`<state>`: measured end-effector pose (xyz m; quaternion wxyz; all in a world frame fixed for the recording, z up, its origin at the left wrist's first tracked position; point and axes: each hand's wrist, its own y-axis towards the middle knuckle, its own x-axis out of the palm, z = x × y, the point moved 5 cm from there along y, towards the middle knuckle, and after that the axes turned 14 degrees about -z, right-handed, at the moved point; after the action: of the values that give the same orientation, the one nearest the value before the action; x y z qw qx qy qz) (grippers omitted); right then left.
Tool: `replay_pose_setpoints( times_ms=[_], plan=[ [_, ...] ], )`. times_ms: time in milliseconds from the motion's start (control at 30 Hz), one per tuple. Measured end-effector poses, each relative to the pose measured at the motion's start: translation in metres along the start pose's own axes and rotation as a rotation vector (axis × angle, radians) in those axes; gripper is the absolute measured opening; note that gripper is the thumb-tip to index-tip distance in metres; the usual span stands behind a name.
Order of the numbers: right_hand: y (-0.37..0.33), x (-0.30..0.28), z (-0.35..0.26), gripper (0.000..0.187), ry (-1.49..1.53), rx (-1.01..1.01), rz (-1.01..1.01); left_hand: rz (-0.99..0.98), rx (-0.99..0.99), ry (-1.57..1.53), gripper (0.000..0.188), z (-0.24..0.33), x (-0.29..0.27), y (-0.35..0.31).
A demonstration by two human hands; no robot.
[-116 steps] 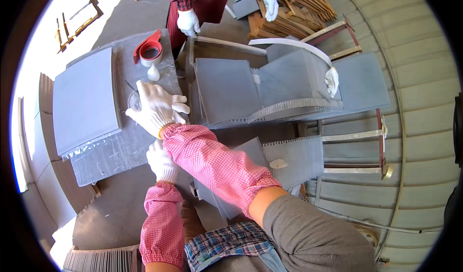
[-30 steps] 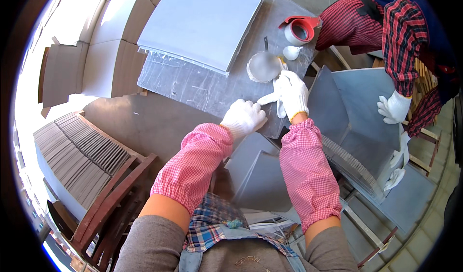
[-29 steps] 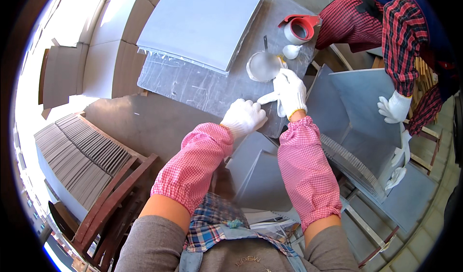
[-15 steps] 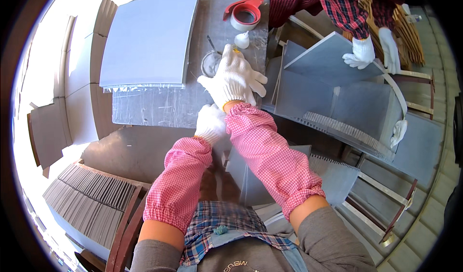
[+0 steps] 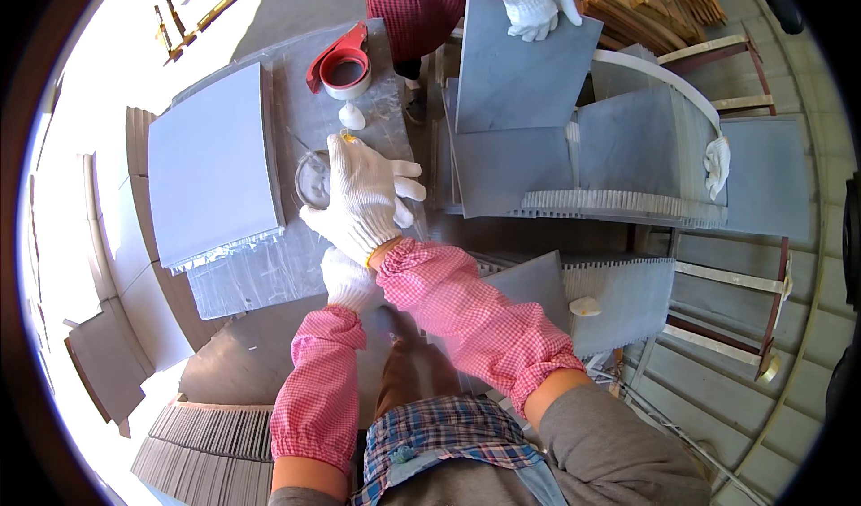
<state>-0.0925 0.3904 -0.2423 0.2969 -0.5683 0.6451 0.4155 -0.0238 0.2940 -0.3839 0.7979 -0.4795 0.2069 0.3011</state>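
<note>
My right hand [image 5: 369,190], in a white knit glove, is held over the grey worktable [image 5: 260,282] with its fingers spread. Nothing shows in its grasp. Just below its wrist, my left hand [image 5: 346,277] is also gloved in white; its fingers are hidden behind the right cuff. Close to the right thumb is a round dish of whitish paste [image 5: 313,179] with a thin stick [image 5: 297,138]. A small white pear-shaped object [image 5: 352,115] lies beyond the fingertips, below a red tape dispenser [image 5: 343,65]. Left of the dish is a stack of pale grey sheets [image 5: 213,161].
Across to the right, a co-worker's gloved hand [image 5: 531,11] holds a grey panel [image 5: 525,67] upright over a row of stacked panels [image 5: 628,143]. Slatted grey pieces [image 5: 211,439] stand at lower left. Metal racks [image 5: 731,277] stand at right.
The view has turned, so the table sits further left. The co-worker's panel is now more upright, gripped by its top edge. My hands stay in nearly the same pose.
</note>
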Motion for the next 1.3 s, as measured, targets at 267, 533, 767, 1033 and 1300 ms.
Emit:
replay_pose_setpoints(
  times_ms=[267,533,767,1033,1300],
  plan=[
    [-0.058,-0.087,0.046,0.104,0.092,0.150,0.028,0.395,0.356,0.476,0.030,0.045,-0.028,-0.033],
    [-0.167,-0.121,0.117,0.098,-0.024,0.369,-0.015,0.502,0.425,0.490,0.029,0.050,-0.023,-0.035],
    [-0.267,-0.092,0.113,0.096,0.119,0.521,-0.177,0.533,0.450,0.483,0.021,0.048,-0.018,-0.032],
    [-0.312,0.007,0.049,0.079,0.423,0.446,-0.297,0.599,0.531,0.514,0.019,0.041,-0.013,-0.029],
    [-0.256,0.197,0.038,0.039,0.251,0.391,-0.284,0.554,0.485,0.418,0.015,0.045,-0.008,-0.030]
  ],
)
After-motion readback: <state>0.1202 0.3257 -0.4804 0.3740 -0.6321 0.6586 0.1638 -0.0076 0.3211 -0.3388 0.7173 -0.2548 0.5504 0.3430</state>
